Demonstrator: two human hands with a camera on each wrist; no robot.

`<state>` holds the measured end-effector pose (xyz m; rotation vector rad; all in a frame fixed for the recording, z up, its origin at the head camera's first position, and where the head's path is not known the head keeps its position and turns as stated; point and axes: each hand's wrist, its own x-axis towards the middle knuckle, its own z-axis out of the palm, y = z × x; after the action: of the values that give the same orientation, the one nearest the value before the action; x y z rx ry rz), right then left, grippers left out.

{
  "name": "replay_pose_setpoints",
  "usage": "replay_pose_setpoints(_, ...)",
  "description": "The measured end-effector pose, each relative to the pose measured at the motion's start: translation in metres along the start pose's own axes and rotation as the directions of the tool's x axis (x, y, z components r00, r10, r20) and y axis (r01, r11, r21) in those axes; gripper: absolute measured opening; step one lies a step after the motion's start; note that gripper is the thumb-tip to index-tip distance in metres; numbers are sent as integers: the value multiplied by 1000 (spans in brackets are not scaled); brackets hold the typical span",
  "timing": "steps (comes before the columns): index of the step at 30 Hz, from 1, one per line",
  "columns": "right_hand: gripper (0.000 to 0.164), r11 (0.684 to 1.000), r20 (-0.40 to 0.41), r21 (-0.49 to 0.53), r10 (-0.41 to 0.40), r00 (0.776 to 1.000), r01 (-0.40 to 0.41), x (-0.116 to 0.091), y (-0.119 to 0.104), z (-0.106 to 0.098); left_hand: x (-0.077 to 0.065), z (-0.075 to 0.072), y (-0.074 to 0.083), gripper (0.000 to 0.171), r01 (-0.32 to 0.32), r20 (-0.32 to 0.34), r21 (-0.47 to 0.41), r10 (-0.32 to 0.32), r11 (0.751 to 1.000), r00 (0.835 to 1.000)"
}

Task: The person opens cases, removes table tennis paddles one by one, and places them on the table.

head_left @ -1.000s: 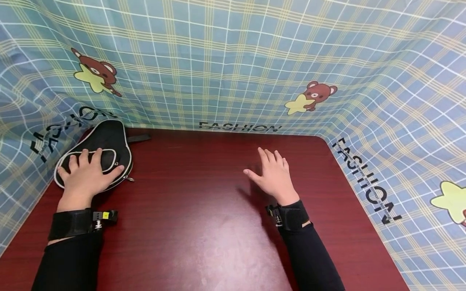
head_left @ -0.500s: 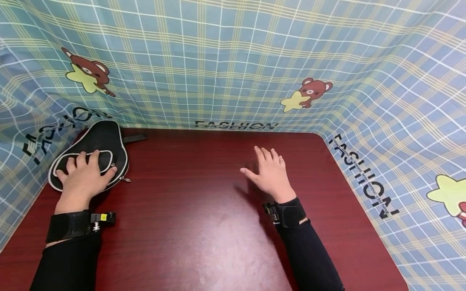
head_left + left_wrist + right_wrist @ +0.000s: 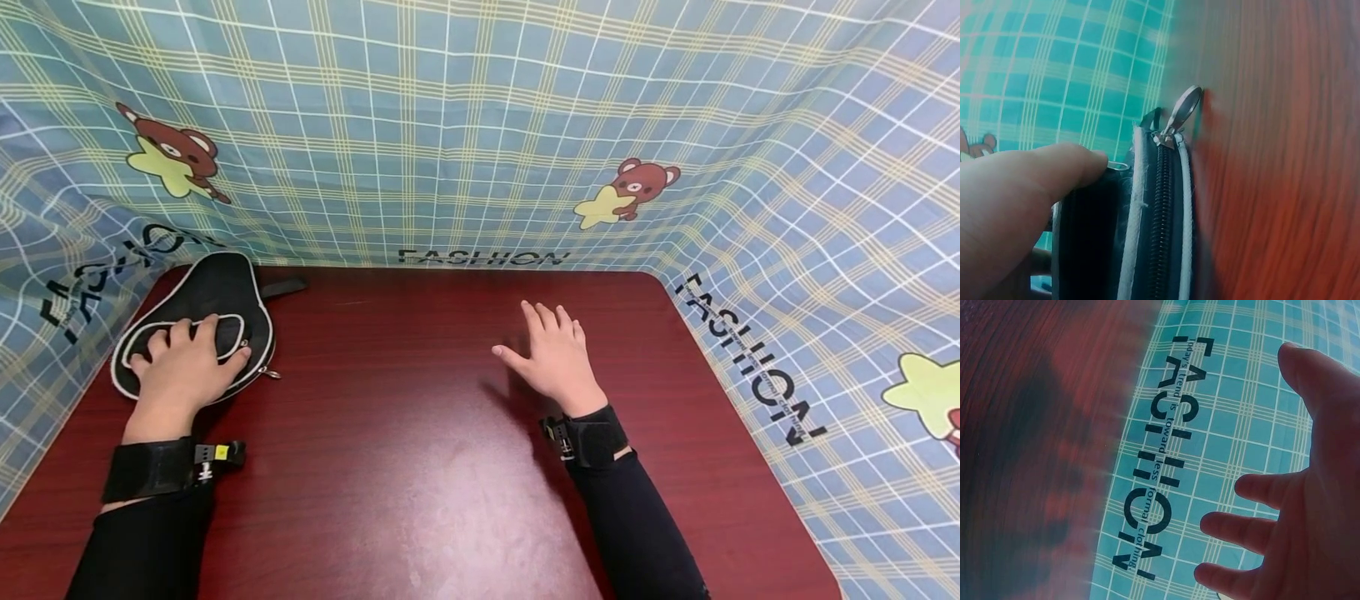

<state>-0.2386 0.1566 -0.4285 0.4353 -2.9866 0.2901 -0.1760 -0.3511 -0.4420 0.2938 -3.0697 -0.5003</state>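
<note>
A black table tennis paddle case (image 3: 217, 283) with white piping lies on the table at the far left. My left hand (image 3: 180, 375) rests on its rounded end with the fingers spread over the small front pocket, which they partly hide. In the left wrist view the thumb lies along the edge of the case, near a small pocket zipper pull (image 3: 1119, 165). Below it runs the main zipper (image 3: 1160, 212), with a larger metal pull (image 3: 1185, 109) at its end. My right hand (image 3: 561, 367) hovers over the table on the right, fingers extended and holding nothing.
The dark red table (image 3: 390, 400) is bounded at the back and sides by a blue plaid curtain (image 3: 450, 167) printed with bears and lettering. A black strap (image 3: 285, 287) sticks out from the case to the right. Both wrists wear black bands.
The case has slid slightly right and nearer together with my left hand over the last half second. My right hand holds its place above the table. The head view has shifted a little.
</note>
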Motion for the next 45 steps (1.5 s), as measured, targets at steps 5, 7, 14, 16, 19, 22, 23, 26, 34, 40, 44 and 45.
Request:
replay_pose_setpoints(5,95,1000,8,-1,-1,1000,1,0,1,1,-2,4,17,84,-12,11,13,12,1000,1000)
replay_pose_setpoints(7,95,1000,11,4,-3,1000,3,1,1,1,-3,7,26,84,-24,14,23,24,999,1000)
replay_pose_setpoints(14,94,1000,14,4,1,1000,-1,1,0,1,-10,14,57,79,-88,1,40,88,995,996)
replay_pose_setpoints(16,94,1000,15,10,5,1000,-5,1,0,1,-12,16,64,78,-101,4,44,101,994,995)
replay_pose_setpoints(19,94,1000,18,11,9,1000,-9,0,0,1,-13,20,72,78,-116,8,46,116,992,993)
replay_pose_setpoints(22,94,1000,21,15,14,1000,-14,0,0,0,-14,24,79,78,-130,3,48,129,990,992)
replay_pose_setpoints(23,94,1000,22,16,15,1000,-15,0,0,0,-14,25,81,78,-136,-3,50,136,989,991)
replay_pose_setpoints(26,94,1000,22,18,17,1000,-18,0,0,0,-17,28,89,76,-149,-17,64,150,987,988)
replay_pose_setpoints(34,95,1000,22,22,22,1000,-22,-1,3,1,-21,37,111,75,-169,-25,91,171,982,985)
replay_pose_setpoints(40,95,999,21,30,20,1000,-20,0,2,0,-27,42,125,74,-192,-59,122,200,974,978)
replay_pose_setpoints(44,94,999,18,31,23,1000,-23,0,3,0,-30,43,135,73,-209,-60,132,218,969,974)
replay_pose_setpoints(45,94,999,18,29,22,1000,-23,0,3,0,-30,44,137,73,-210,-57,135,219,968,974)
